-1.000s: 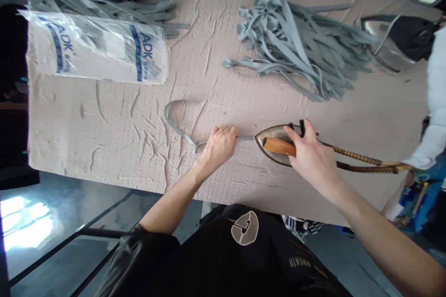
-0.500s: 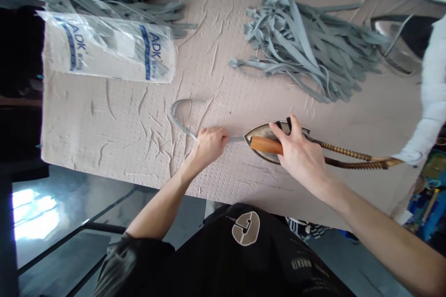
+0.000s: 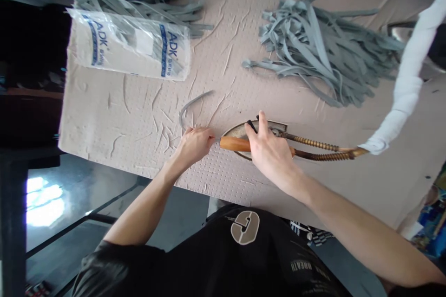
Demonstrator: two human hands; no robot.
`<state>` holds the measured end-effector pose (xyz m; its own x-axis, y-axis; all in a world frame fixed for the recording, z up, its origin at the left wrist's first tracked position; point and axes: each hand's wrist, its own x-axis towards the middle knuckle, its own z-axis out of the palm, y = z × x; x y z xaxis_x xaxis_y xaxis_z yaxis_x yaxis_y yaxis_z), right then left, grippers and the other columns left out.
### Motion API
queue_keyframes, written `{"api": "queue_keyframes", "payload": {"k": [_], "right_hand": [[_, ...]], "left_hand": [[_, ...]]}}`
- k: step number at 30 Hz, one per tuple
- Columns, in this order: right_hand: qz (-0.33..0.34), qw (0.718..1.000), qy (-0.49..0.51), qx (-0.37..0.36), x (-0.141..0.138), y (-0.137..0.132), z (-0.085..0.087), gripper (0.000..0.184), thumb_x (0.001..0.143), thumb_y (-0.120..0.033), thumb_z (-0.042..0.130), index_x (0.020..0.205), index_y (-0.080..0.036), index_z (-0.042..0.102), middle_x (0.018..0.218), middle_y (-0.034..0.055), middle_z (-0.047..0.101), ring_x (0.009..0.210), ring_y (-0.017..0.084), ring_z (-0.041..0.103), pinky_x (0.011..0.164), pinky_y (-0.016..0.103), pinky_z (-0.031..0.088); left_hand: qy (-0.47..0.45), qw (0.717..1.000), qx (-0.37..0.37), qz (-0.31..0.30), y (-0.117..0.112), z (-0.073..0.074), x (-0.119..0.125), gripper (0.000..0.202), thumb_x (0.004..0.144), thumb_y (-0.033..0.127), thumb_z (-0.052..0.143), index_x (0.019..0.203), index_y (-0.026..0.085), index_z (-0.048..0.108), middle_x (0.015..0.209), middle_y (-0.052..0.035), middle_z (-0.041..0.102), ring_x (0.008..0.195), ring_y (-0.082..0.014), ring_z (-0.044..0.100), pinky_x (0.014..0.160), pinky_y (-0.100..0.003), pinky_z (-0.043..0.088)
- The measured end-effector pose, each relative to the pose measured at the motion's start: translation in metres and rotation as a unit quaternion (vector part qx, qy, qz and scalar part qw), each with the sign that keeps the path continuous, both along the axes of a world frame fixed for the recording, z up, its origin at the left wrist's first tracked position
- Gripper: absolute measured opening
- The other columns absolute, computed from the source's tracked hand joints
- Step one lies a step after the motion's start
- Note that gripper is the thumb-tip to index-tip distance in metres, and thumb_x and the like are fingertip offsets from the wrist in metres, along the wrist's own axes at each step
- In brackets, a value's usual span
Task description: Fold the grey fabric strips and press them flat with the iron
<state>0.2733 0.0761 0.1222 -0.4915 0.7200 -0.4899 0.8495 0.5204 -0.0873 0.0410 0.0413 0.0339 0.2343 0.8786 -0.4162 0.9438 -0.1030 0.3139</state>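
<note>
Grey strip [image 3: 188, 103] lies nearer the counter's [image 3: 212, 174] near edge, loose end curving toward the far edge. I pinch it in the left hand [image 3: 197, 142], fingers curled. The right hand [image 3: 272, 151] grasps the iron [image 3: 237, 144], two digits extended; its tip points at the left hand, roughly along the near edge.

Just ahead of the iron [image 3: 240, 131], the left hand [image 3: 195, 144] is being held curled. The iron is being gripped by the right hand [image 3: 272, 152], thumb [image 3: 251, 135] and forefinger [image 3: 262, 123] being spread, both forearms [image 3: 139, 213] being angled toward it.
</note>
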Motion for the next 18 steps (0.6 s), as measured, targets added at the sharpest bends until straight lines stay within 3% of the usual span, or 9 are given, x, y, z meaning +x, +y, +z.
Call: {"api": "queue_keyframes", "payload": {"k": [4, 12, 18], "right_hand": [[-0.005, 1.0, -0.006, 0.006, 0.003, -0.002, -0.003, 0.063, 0.093, -0.01, 0.035, 0.155, -0.012, 0.047, 0.164, 0.0337, 0.024, 0.082, 0.023, 0.071, 0.055, 0.031, 0.054], [-0.013, 0.999, -0.025, 0.018, -0.002, -0.003, -0.006, 0.059, 0.092, -0.01, 0.04, 0.15, -0.014, 0.051, 0.163, 0.0332, 0.027, 0.082, 0.023, 0.071, 0.054, 0.031, 0.054], [-0.016, 1.0, -0.009, 0.013, -0.013, -0.003, -0.004, 0.056, 0.094, -0.011, 0.037, 0.147, -0.013, 0.054, 0.163, 0.033, 0.028, 0.08, 0.021, 0.071, 0.055, 0.03, 0.052]], "left_hand": [[-0.017, 1.0, 0.015, -0.007, -0.003, -0.002, -0.006, 0.022, 0.096, 0.019, 0.048, 0.087, 0.019, 0.068, 0.091, -0.008, 0.073, 0.093, -0.0249, 0.066, 0.082, -0.038, 0.048], [0.003, 1.0, 0.006, 0.006, -0.007, -0.002, -0.005, 0.024, 0.097, 0.024, 0.048, 0.087, 0.017, 0.068, 0.084, -0.0124, 0.071, 0.08, -0.0255, 0.067, 0.077, -0.039, 0.05], [0.008, 1.0, -0.006, 0.005, -0.005, -0.001, -0.018, 0.021, 0.093, 0.016, 0.046, 0.087, 0.018, 0.066, 0.081, -0.0101, 0.071, 0.077, -0.0238, 0.067, 0.074, -0.037, 0.051]]}}
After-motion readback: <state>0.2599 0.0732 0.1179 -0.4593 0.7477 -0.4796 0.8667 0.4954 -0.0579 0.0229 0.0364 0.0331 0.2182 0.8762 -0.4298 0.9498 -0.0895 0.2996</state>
